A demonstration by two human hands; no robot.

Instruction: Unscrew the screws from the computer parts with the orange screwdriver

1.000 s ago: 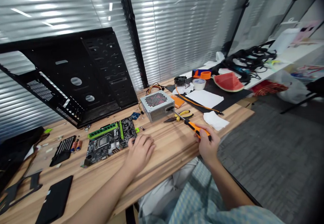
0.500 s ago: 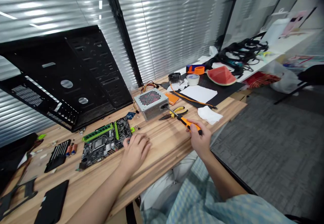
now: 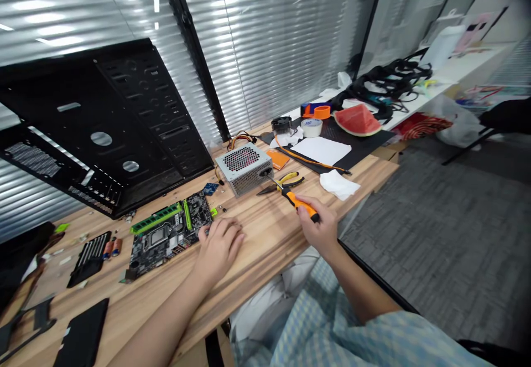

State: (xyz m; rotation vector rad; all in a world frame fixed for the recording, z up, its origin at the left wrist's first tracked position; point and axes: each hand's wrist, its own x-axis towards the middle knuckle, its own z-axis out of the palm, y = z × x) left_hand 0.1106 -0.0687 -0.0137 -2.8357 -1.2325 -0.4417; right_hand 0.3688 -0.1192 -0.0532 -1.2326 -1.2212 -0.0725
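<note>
My right hand (image 3: 321, 226) is closed round the orange-and-black handle of a screwdriver (image 3: 299, 203). Its thin shaft points up and left toward the socket side of a grey power supply unit (image 3: 244, 169); whether the tip touches the unit I cannot tell. Under the shaft lie yellow-and-black pliers (image 3: 286, 183). My left hand (image 3: 219, 248) rests on the table, fingers loosely spread, the thumb side against the right edge of a motherboard (image 3: 170, 237). Green-edged memory slots run along the board's back.
Behind the motherboard a black computer case (image 3: 103, 129) stands tilted. A bit set (image 3: 89, 259) and a black phone-like slab (image 3: 82, 334) lie left. Beyond the pliers are a paper sheet (image 3: 321, 151), a tape roll (image 3: 311, 128), a watermelon slice (image 3: 357, 120) and crumpled tissue (image 3: 339, 184).
My view has turned slightly, so the scene sits a little further left. My right hand and the screwdriver handle have moved slightly left. The left hand stays by the motherboard.
</note>
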